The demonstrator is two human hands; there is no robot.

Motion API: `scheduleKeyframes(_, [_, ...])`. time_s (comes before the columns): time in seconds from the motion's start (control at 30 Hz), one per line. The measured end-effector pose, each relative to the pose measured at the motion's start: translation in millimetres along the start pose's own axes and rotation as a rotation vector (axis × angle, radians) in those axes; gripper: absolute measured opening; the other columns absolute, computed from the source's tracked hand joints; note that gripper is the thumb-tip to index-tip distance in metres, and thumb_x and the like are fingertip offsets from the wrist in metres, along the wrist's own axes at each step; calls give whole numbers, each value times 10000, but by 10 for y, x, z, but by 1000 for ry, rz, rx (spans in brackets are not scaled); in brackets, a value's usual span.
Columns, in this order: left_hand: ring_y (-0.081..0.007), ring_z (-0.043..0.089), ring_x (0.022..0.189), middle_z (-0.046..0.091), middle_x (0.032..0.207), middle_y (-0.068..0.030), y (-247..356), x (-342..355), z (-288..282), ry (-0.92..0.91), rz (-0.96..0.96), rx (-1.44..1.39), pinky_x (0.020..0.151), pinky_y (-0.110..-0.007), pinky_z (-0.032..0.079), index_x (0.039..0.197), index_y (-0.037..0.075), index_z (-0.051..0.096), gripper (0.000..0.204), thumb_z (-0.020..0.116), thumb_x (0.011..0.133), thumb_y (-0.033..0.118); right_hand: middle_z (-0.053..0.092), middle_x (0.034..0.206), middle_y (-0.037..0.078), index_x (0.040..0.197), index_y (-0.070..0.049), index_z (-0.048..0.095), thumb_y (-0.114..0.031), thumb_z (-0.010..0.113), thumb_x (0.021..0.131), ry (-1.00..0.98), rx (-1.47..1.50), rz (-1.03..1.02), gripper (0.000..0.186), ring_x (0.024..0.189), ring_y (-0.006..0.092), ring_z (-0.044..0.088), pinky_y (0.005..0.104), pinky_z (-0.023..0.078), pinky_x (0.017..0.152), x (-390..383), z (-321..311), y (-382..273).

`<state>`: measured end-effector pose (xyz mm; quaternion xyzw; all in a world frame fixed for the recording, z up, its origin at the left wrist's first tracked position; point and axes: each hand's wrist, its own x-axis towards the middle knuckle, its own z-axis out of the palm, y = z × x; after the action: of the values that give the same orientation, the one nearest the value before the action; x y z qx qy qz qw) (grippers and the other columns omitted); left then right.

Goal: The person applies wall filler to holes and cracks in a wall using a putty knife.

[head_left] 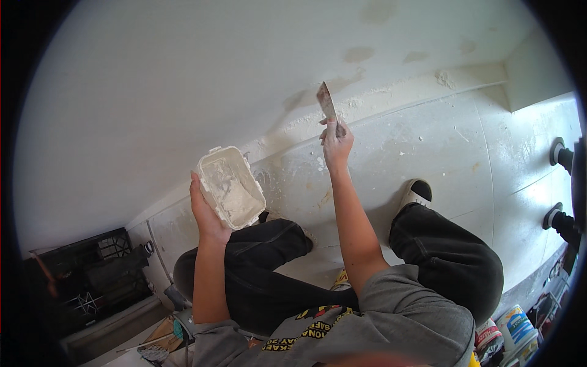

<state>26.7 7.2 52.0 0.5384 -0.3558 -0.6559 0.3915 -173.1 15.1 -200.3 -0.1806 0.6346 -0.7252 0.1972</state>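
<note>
In my left hand (208,214) I hold a white plastic tub (231,186) by its side, tilted toward me, with pale putty smeared inside. My right hand (335,144) grips a putty knife (326,98) whose blade points up toward the lower part of a pale wall (183,92). Brownish damp-looking patches mark the wall above a rough, putty-crusted skirting strip (428,84); whether the blade touches the wall I cannot tell.
Below the wall runs a splattered tiled floor (458,153) under my feet. A dark crate (92,275) lies at left, buckets (513,324) at lower right. Another person's two feet (556,217) are at the right edge, near a wall ledge (535,73).
</note>
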Motion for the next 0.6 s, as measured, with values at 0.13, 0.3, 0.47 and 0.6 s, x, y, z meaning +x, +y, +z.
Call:
scheduleKeyframes(0.13, [-244,600,1141,581,1259,-112,-8,7,-56,4,-8,-1,964,-398,502,1354,45,481,600,390,1021,536,682,853,90,995,-33,641,-285,612,1000,-3,596,402,254,503,105,534,229,401,450,101,133,-253])
scheduleKeyframes(0.3, [-352,562,1247,526,1376,-230,-41,53,-116,-58,-12,39,1016,-504,498,1480,57,371,678,269,1018,544,675,833,91,985,-55,599,-313,635,984,32,878,557,261,490,99,524,231,376,421,209,286,-103])
scheduleKeyframes(0.47, [-240,599,1163,585,1270,-114,-13,27,-122,-48,-13,-52,973,-394,505,1360,45,475,580,385,1030,513,638,743,75,967,-48,603,-356,661,962,115,853,736,313,449,90,484,228,327,393,330,502,-28])
scheduleKeyframes(0.6, [-235,602,1152,587,1264,-110,-3,8,-52,-7,4,-26,968,-388,503,1352,46,482,573,393,1029,510,624,711,72,945,-43,611,-378,667,955,132,775,806,340,439,79,445,220,305,394,360,476,-45])
